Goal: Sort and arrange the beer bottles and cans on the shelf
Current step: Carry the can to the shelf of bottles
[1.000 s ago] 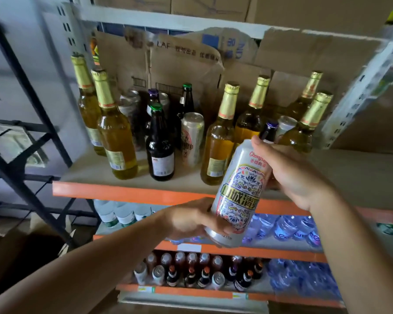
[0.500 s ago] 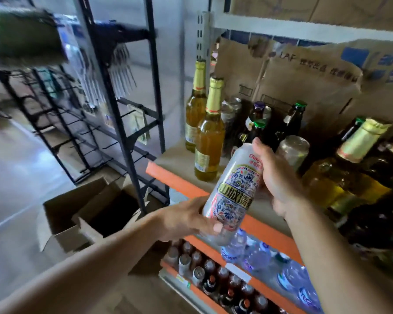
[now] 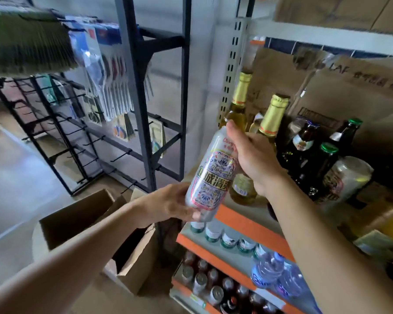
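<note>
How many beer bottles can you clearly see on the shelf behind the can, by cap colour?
Gold-foil bottles: 2
Green-capped bottles: 2
Purple-capped bottle: 1
Total: 5, leaving out the can and blurred bottles at the right.

The can point(image 3: 211, 175) has travelled left along the shelf point(image 3: 247, 225). A second ago both hands held it before the middle of the row; now the left hand point(image 3: 168, 205) and right hand point(image 3: 252, 159) hold it before the two gold-topped bottles point(image 3: 271, 116) at the shelf's left end. The view has swung left with it, so a black rack point(image 3: 145, 87) and an open cardboard box point(image 3: 77, 214) on the floor have come into sight.
</note>
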The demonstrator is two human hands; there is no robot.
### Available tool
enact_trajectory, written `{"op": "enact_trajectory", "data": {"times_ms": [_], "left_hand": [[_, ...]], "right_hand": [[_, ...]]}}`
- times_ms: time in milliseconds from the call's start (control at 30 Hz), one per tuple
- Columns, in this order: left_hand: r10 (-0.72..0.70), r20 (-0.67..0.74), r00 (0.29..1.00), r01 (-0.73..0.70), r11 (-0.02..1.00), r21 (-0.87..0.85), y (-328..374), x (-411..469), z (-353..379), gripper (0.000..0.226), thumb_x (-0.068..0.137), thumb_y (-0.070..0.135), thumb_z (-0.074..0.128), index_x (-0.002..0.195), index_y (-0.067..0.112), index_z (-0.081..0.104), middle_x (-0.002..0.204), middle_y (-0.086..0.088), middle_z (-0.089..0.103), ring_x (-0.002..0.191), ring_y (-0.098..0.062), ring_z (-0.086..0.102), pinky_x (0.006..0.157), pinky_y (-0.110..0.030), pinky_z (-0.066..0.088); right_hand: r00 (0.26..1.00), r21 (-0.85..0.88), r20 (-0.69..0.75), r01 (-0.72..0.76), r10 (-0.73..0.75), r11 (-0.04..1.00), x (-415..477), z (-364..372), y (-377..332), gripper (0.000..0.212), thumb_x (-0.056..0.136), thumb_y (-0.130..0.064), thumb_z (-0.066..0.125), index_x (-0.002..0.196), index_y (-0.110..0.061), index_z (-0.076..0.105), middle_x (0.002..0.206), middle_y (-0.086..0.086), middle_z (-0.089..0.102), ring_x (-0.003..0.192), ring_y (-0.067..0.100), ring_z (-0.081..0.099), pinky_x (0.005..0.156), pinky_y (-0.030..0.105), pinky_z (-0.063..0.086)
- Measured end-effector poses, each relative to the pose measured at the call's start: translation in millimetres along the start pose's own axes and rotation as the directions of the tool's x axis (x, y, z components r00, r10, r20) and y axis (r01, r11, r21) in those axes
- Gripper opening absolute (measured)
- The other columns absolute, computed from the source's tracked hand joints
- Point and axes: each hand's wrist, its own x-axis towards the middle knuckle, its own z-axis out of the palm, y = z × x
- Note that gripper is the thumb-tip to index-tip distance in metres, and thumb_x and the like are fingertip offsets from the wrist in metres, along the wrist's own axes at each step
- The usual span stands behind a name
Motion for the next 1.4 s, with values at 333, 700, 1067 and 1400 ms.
{"op": "enact_trajectory", "data": {"times_ms": [333,700,1067,1400], "left_hand": [[0.03,0.068,0.997,-0.036,0.995,0.09,-6.3,15.0,-44.4,0.069,0.057,0.053,0.084,0.114,0.02,0.062,0.103,0.01,0.072,0.097,-0.006,0.066,0.079,-0.015,0.049],[0.011,-0.026,1.0,-0.002,0.943,0.332,-11.1,36.2,-55.9,0.036,0.073,0.01,0.081,0.099,0.03,0.066,0.094,0.011,0.072,0.084,0.006,0.065,0.072,-0.006,0.045],[-0.037,0.018,0.999,0.026,0.905,0.424,-22.1,43.0,-56.1,0.036,0.065,0.013,0.087,0.092,0.028,0.069,0.087,0.012,0.074,0.078,0.003,0.066,0.07,-0.009,0.047],[-0.042,0.226,0.973,-0.089,0.838,0.539,-23.6,79.7,13.3,0.039,0.057,0.026,0.09,0.087,0.036,0.068,0.084,0.019,0.072,0.073,-0.004,0.065,0.069,-0.022,0.052]], "right_hand": [[0.989,-0.04,-0.141,-0.047,0.041,0.998,28.5,25.0,0.2,0.052,0.093,-0.048,0.056,0.089,0.003,0.068,0.078,0.002,0.07,0.071,0.007,0.068,0.062,0.023,0.051],[0.999,-0.103,0.0,-0.04,0.04,0.994,33.0,24.9,1.1,0.046,0.093,-0.045,0.056,0.087,0.0,0.063,0.067,-0.006,0.066,0.061,-0.001,0.064,0.052,0.012,0.046],[0.996,-0.074,-0.025,-0.082,0.08,0.994,17.6,22.4,11.3,0.039,0.085,-0.047,0.066,0.094,-0.009,0.068,0.085,0.001,0.074,0.08,0.009,0.071,0.066,0.022,0.052],[0.96,-0.1,-0.279,-0.069,0.039,0.993,-42.7,-38.3,31.4,0.042,0.069,-0.054,0.073,0.085,-0.015,0.075,0.081,-0.001,0.076,0.082,0.013,0.072,0.071,0.035,0.054]]}}
